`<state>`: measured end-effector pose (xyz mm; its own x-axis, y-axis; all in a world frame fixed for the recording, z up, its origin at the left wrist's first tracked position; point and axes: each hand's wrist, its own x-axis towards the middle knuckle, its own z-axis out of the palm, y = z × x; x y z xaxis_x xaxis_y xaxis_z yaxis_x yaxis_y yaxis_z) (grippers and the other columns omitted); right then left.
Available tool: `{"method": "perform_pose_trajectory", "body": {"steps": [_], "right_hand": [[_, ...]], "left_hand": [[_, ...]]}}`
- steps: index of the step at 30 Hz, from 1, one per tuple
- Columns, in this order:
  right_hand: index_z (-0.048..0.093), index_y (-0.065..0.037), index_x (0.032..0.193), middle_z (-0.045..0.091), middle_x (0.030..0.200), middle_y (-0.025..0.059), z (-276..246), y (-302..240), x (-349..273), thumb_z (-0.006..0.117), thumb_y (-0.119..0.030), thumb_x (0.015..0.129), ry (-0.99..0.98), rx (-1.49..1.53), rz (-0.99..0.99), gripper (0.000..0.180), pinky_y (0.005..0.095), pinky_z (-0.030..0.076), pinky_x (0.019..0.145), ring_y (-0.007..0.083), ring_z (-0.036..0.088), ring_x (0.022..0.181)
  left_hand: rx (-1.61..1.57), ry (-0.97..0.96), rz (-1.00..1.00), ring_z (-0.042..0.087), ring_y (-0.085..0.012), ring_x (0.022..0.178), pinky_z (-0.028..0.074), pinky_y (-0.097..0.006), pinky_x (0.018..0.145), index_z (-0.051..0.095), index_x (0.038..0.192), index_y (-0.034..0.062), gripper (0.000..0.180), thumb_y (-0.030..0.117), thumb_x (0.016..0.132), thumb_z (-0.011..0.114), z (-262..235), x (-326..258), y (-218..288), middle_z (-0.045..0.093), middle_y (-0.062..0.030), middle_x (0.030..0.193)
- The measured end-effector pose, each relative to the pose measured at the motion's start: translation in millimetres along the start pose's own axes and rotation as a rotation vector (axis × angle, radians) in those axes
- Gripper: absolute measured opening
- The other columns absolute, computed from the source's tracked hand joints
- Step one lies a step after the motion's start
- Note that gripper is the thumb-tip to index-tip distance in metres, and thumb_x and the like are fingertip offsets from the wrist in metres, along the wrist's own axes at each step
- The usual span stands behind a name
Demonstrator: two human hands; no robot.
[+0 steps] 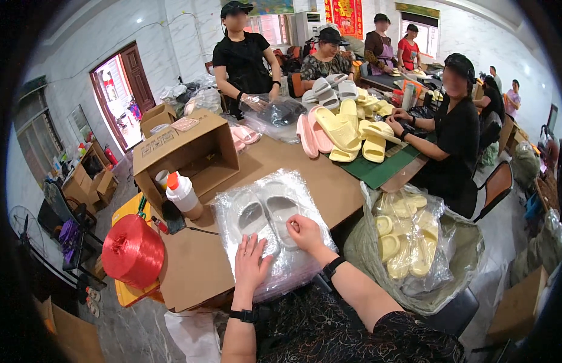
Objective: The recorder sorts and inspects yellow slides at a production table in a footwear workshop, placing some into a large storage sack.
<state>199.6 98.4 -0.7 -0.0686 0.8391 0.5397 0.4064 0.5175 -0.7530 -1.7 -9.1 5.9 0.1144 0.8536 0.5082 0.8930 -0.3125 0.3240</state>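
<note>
A pair of light grey slippers (249, 216) lies side by side in a clear plastic bag (306, 189) on the cardboard-covered table (196, 257) before me. My left hand (252, 265) rests flat on the bag over the left slipper's lower part, fingers stretched out. Over the right slipper, my right hand (306, 234) is closed, its fingertips pinched together; whatever they may hold is too small to make out.
An open cardboard box (190, 142), a white bottle with an orange cap (183, 196) and red twine (133, 251) stand left. Yellow slippers (338, 130) are heaped ahead. At right, a sack (359, 254) holds bagged yellow slippers. Co-workers (453, 121) work around the table.
</note>
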Motion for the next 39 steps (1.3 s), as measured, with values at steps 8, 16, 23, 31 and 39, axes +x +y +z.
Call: {"method": "perform_pose_trajectory", "body": {"steps": [8,16,23,31,39], "right_hand": [[0.068,-0.009,0.088,0.058,0.066,0.0099,0.2,0.0,-0.8,0.069,-0.019,0.084,0.021,0.005,0.018,0.010,0.0392,0.048,0.059,0.0292,0.060,0.063],[0.068,-0.010,0.088,0.058,0.065,0.0092,-1.4,-3.6,-1.9,0.069,-0.018,0.084,-0.009,0.000,0.028,0.009,0.0383,0.048,0.058,0.0274,0.060,0.062],[0.068,-0.010,0.088,0.057,0.064,0.0089,-3.0,-5.0,2.7,0.069,-0.020,0.085,0.004,-0.019,-0.009,0.010,0.0389,0.048,0.060,0.0297,0.060,0.064],[0.069,-0.010,0.091,0.060,0.068,0.0098,-2.0,-3.7,-4.5,0.069,-0.020,0.085,-0.026,0.039,0.054,0.011,0.0380,0.049,0.061,0.0277,0.061,0.065],[0.066,-0.010,0.088,0.060,0.071,0.0088,-5.4,-7.9,-1.2,0.068,-0.019,0.085,-0.011,0.023,0.008,0.010,0.0396,0.049,0.063,0.0302,0.060,0.068]], "left_hand": [[-0.008,0.000,0.002,0.037,-0.0387,0.142,0.032,-0.049,0.115,0.062,0.132,0.0131,0.046,0.032,0.091,0.065,-0.4,0.2,2.2,0.050,-0.0136,0.148],[0.004,-0.020,-0.009,0.037,-0.0385,0.141,0.030,-0.051,0.116,0.061,0.133,0.0146,0.047,0.037,0.092,0.064,1.9,-1.4,-1.0,0.048,-0.0135,0.149],[-0.005,-0.014,-0.007,0.037,-0.0385,0.142,0.029,-0.050,0.116,0.060,0.134,0.0142,0.047,0.036,0.093,0.063,2.3,1.6,-1.8,0.047,-0.0120,0.151],[-0.014,-0.021,-0.011,0.037,-0.0390,0.141,0.030,-0.051,0.115,0.061,0.133,0.0133,0.048,0.035,0.091,0.065,-0.1,-2.8,-1.7,0.047,-0.0143,0.150],[-0.002,-0.033,-0.014,0.037,-0.0419,0.141,0.031,-0.049,0.115,0.062,0.132,0.0102,0.046,0.027,0.089,0.065,-4.1,2.2,7.1,0.050,-0.0161,0.147]]}}
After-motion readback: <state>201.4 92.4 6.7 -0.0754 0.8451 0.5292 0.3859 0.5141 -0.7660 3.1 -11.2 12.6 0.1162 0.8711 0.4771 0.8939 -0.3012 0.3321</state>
